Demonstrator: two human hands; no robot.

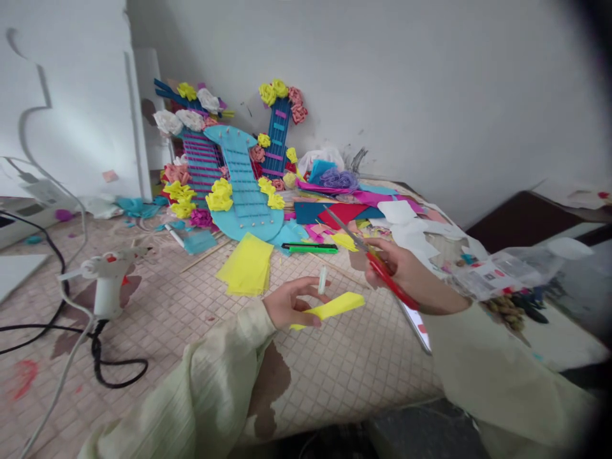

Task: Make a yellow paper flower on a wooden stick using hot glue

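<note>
My left hand [290, 305] pinches a folded strip of yellow paper [335, 307] that sticks out to the right, just above the tiled tabletop [335, 370]. A small white stick [322, 279] stands at its fingertips; I cannot tell whether the hand also holds it. My right hand [399, 271] is closed around red-handled scissors [368, 254], blades pointing up and left toward the paper pile. Both arms wear pale cream sleeves.
A white glue gun [108, 280] with black and white cords stands at the left. Yellow paper sheets [246, 266] and a green cutter [310, 248] lie mid-table. Blue guitar-shaped crafts with paper flowers [243, 185] lean on the wall, coloured scraps beside them. A plastic bag [497, 271] lies at the right.
</note>
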